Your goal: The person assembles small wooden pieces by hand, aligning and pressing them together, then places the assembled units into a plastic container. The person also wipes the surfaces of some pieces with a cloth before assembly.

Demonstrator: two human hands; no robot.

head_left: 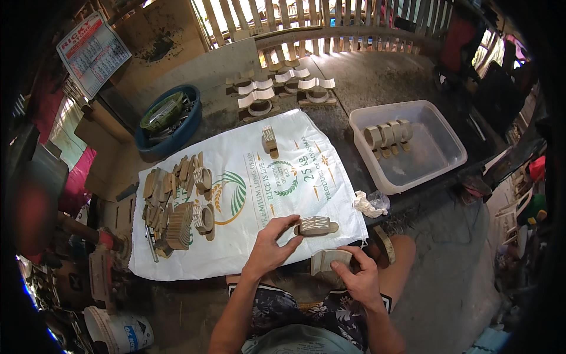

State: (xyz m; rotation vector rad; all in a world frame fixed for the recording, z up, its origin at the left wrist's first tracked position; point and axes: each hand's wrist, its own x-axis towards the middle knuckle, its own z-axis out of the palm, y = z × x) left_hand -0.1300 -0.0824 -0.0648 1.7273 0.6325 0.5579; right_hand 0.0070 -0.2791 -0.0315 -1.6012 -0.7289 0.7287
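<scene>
My left hand (272,245) has its thumb and forefinger closed about the left end of a small wooden piece (316,226). White zigzag lines, like beads of glue, cover the top of that piece, which rests near the front right of a white woven sack (253,236). Just in front of the sack's edge, my right hand (358,276) grips a pale, gently curved wooden piece (325,260), thumb on its face. Farther back on the sack stands another wooden piece with white zigzag lines (269,139).
Loose wooden slats (156,192) and ring-shaped parts (203,218) lie on the sack's left. Wavy-topped wooden assemblies (256,96) stand at the back. A clear plastic bin (407,186) holds several curved parts. A blue basin (171,143) sits back left; crumpled plastic (371,204) lies right.
</scene>
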